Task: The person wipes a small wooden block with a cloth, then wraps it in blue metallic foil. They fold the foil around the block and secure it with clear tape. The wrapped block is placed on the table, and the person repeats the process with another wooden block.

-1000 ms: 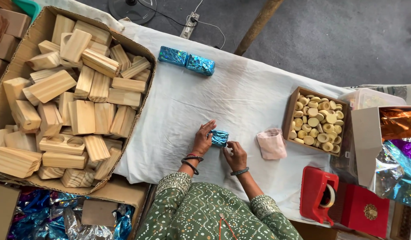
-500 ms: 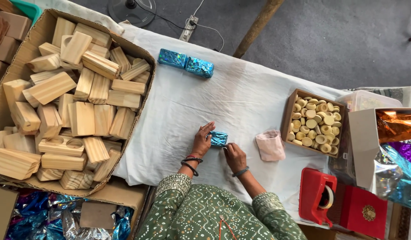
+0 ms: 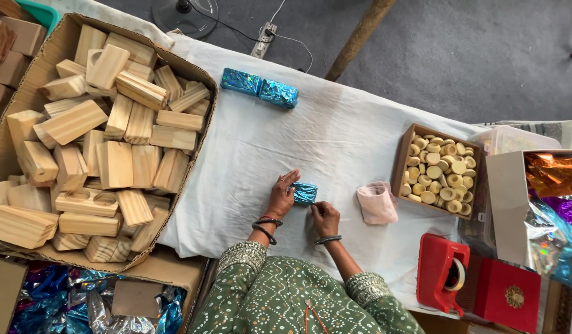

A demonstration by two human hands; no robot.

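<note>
A white cloth (image 3: 335, 142) covers a table set on grey flooring, and most of the cloth's middle lies bare. Just below the frame's centre sits a small block wrapped in blue holographic foil (image 3: 304, 193), resting on the cloth. The left hand (image 3: 282, 195) comes up from the lower edge with the wrist bent and the fingers pressed against the block's left side; two dark bangles ring that wrist. The right hand (image 3: 325, 218) sits just below and right of the block, its fingertips pinching the lower right corner of the foil — both hands grip the one wrapped block between them.

Near the right hand lies a pink cloth pouch (image 3: 377, 202), and beyond it an open brown box of round pale discs (image 3: 440, 170). Two finished blue-wrapped blocks (image 3: 259, 88) lie side by side at the cloth's upper edge, well apart from the hands. A large cardboard carton of bare wooden blocks (image 3: 94, 136) fills the left of the frame — its rim overlaps the cloth's left edge. A red tape dispenser (image 3: 443, 279) stands at the lower right.
</note>
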